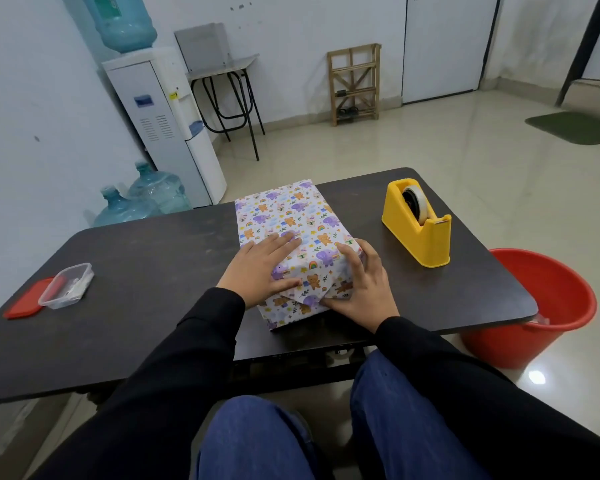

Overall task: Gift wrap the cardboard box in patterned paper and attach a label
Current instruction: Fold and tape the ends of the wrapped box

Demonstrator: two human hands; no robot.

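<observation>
A box wrapped in white paper printed with purple elephants and orange bears [288, 216] lies lengthwise in the middle of the dark table [146, 258]. My left hand [260, 268] rests flat on its near top, fingers spread, thumb on the near end face. My right hand [364, 282] wraps the near right corner and presses a folded paper flap against the near end. The cardboard itself is hidden under the paper.
A yellow tape dispenser [418, 225] stands to the right of the box. At the table's left edge sits a clear plastic container [66, 285] beside its red lid [23, 304]. A red bucket [541, 306] stands on the floor to the right.
</observation>
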